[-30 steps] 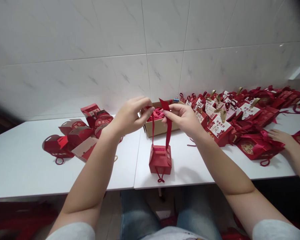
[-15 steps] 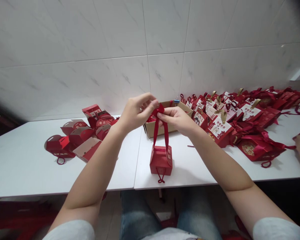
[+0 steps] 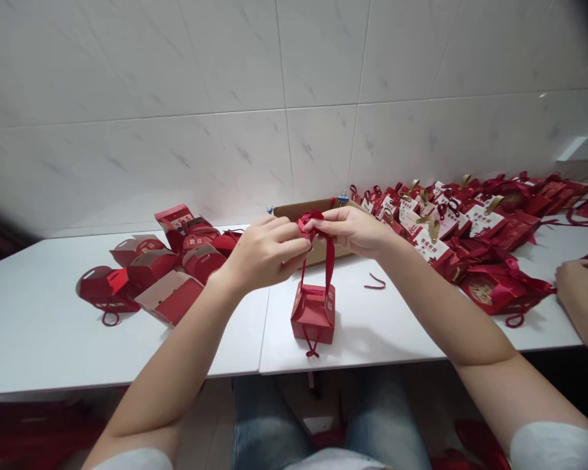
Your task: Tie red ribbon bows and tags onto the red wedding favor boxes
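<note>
A small red gift box stands upright near the table's front edge, a thin cord loop hanging from its front. From its top a red ribbon rises in two strands to my hands. My left hand is closed, its fingers pinching the ribbon's gathered upper part from the left. Opposite it, my right hand pinches the same bunched ribbon between thumb and fingers. The exact shape of the knot or loop between the fingertips is partly hidden.
Several open red boxes lie at the left. Behind my hands stands a cardboard box with blue clips. Finished-looking red boxes with white cards crowd the right. A short cord lies on the white table. Another person's hand is at the right edge.
My left hand has turned and come down, its fingers now curled at the ribbon. The ribbon's top is more bunched. Another person's hand has come into view at the right.
</note>
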Demonstrator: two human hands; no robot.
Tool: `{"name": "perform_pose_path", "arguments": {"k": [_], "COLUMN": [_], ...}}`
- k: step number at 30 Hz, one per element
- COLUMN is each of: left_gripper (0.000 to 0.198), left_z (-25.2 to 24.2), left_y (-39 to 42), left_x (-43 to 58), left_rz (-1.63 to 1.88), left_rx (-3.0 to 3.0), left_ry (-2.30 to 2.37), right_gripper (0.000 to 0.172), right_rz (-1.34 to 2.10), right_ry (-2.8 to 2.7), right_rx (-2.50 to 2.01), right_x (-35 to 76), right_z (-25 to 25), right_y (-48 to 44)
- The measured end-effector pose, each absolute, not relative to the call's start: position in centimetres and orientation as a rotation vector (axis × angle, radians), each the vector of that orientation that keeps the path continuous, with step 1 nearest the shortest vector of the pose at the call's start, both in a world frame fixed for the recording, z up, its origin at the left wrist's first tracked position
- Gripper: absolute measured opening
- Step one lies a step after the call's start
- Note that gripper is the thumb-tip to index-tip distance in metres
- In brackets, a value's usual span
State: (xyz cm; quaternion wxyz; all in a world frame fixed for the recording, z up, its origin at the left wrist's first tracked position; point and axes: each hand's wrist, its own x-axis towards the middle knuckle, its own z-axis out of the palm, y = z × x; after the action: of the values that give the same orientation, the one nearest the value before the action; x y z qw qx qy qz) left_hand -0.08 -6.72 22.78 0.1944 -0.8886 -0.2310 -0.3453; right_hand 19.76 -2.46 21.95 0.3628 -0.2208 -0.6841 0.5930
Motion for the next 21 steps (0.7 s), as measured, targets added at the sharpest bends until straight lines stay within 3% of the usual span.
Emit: {"name": "perform_pose_path", "arguments": {"k": [2,9,13,21], "left_gripper": [0.012,0.024,0.025,0.028], "left_z": [22.2,20.5,20.6,21.1], "left_y": [-6.5,-3.8,-4.0,-4.6], "left_x": [-0.4,-0.2,1.1,1.5], "left_rz": [-1.025,-1.917,-1.889,-1.984], "left_rx": [-2.61,-3.089,-3.257,-3.278], "left_ry": [-0.684,-1.486,-1.632,-1.524], "right_gripper": [0.025,0.018,0.019,0.025], "right_rz": [1.37,0.413,0.108,-0.079], "right_ry": [-1.988,-2.609,-2.592,-2.448], "right_rx": [-0.567,-0.322,-0.309,-0.446], "right_x": [20.3,21.1,21.0,21.0], "right_z": [22.7,25.3,25.2,23.6], "right_y": [-2.5,-2.8,-2.7,-3.3]}}
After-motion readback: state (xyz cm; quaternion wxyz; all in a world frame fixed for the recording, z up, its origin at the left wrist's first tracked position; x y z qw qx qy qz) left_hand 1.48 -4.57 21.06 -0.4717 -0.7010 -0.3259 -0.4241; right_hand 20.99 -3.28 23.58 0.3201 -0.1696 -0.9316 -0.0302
